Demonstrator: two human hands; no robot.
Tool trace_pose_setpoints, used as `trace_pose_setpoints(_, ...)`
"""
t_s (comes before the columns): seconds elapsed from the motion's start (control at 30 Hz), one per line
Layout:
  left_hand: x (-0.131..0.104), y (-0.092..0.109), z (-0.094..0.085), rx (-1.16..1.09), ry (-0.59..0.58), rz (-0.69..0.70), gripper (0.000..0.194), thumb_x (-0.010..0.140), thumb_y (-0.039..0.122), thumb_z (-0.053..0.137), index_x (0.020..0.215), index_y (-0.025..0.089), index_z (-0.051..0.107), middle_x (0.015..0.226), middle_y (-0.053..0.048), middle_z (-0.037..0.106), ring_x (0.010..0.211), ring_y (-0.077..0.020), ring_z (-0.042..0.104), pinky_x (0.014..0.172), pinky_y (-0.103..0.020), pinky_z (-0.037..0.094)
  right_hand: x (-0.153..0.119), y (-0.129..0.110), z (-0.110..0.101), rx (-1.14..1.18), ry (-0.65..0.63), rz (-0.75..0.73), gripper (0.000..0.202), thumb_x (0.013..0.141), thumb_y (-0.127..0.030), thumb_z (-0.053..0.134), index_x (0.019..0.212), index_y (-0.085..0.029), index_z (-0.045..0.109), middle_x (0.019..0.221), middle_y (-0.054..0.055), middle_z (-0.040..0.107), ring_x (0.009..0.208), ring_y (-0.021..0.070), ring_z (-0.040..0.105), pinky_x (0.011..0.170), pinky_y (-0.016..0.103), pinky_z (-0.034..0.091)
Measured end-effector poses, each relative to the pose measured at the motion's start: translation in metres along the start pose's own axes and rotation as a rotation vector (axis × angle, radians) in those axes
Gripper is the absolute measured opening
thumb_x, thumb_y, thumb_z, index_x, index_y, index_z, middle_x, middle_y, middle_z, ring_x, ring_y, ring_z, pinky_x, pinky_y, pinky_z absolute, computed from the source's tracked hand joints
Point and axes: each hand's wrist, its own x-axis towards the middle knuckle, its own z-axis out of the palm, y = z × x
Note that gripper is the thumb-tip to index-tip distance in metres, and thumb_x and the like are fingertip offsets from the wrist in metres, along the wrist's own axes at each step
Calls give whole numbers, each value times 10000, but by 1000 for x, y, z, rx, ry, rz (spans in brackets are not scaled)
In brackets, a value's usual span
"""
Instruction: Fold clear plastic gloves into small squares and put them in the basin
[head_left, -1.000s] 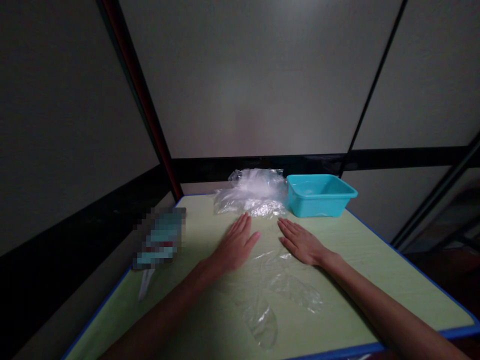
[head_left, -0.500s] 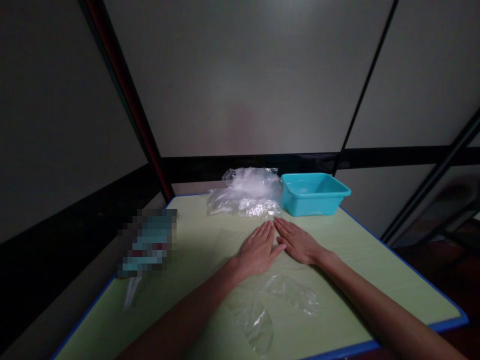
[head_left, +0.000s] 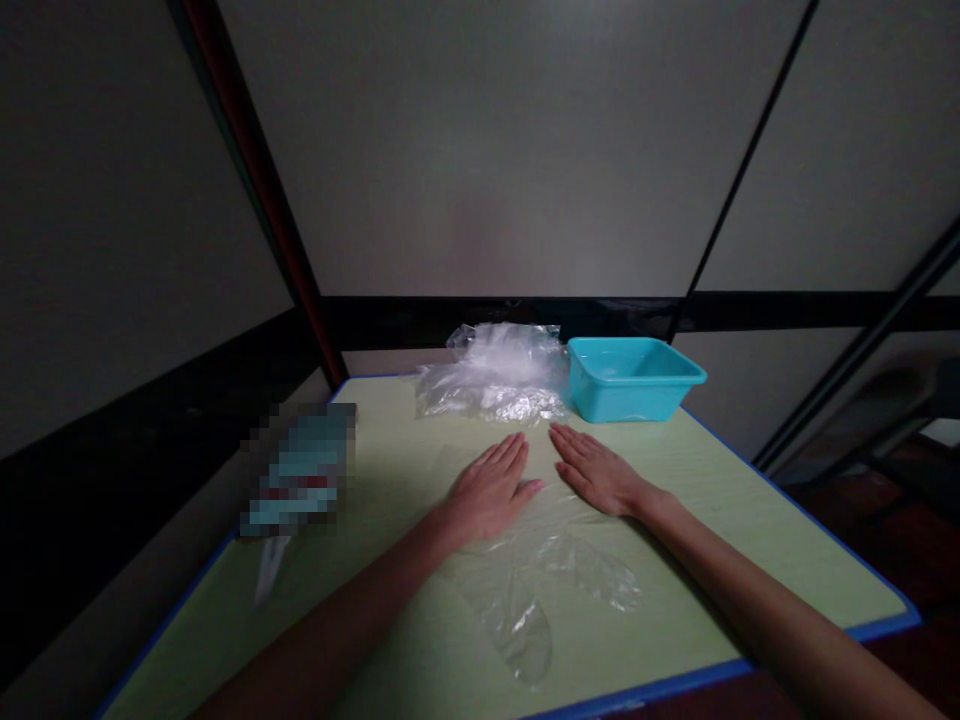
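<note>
Green tabletop [head_left: 390,480] stretches from blurred item [head_left: 300,470] at its left edge to left hand [head_left: 491,490], flat, fingers together; clear film [head_left: 521,625] between wrists and front edge; right hand [head_left: 596,470] likewise flat; turquoise bin [head_left: 634,395] by far right edge. Hands, meeting earlier, sit apart now.

Areas we cannot resolve
A mosaic masks the item [head_left: 300,470] at left; we cannot identify it. We cannot see beneath the fingers of the left hand [head_left: 491,490] and right hand [head_left: 600,475], nor fully trace the faint outline of the clear film [head_left: 521,625]. The front wall of the blue basin [head_left: 630,403] conceals part of its interior. The bottom edge crops the left forearm [head_left: 360,620], right forearm [head_left: 765,610] and near left corner of the bench [head_left: 622,655].
</note>
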Motion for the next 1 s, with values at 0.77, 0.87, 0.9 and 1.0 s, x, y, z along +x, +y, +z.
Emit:
trace_pose_setpoints(0.77, -34, -35, -2, 58, 35, -98, 579, 863, 456, 218, 1304, 85, 266, 1385, -102, 225, 1274, -175, 189, 1037, -321, 176, 16, -19, -3, -9, -57, -25, 577, 881, -397, 123, 1340, -51, 177, 1392, 104, 157, 1279, 188, 134, 1034, 360, 175)
trace_pose_setpoints(0.87, -43, -47, -4, 66, 31, -149, 578, 861, 449, 226, 1305, 80, 265, 1381, -105, 234, 1272, -180, 195, 1033, -334, 190, 16, -19, -3, -5, -56, -20, 580, 880, -401, 124, 1340, -52, 177, 1392, 105, 156, 1279, 185, 133, 1034, 356, 173)
trace_pose_setpoints(0.9, -46, -49, -5, 69, 27, -166, 578, 861, 447, 225, 1303, 77, 269, 1380, -108, 236, 1272, -182, 196, 1031, -339, 194, 16, -19, -3, -3, -57, -19, 579, 880, -401, 124, 1340, -53, 179, 1392, 104, 156, 1279, 183, 133, 1035, 355, 172)
trace_pose_setpoints(1.0, -50, -53, -7, 79, 17, -207, 575, 862, 436, 218, 1300, 67, 274, 1380, -116, 231, 1272, -187, 195, 1031, -346, 197, 17, -20, -4, 6, -57, -17, 578, 880, -398, 126, 1338, -50, 184, 1391, 105, 157, 1279, 182, 134, 1036, 356, 165)
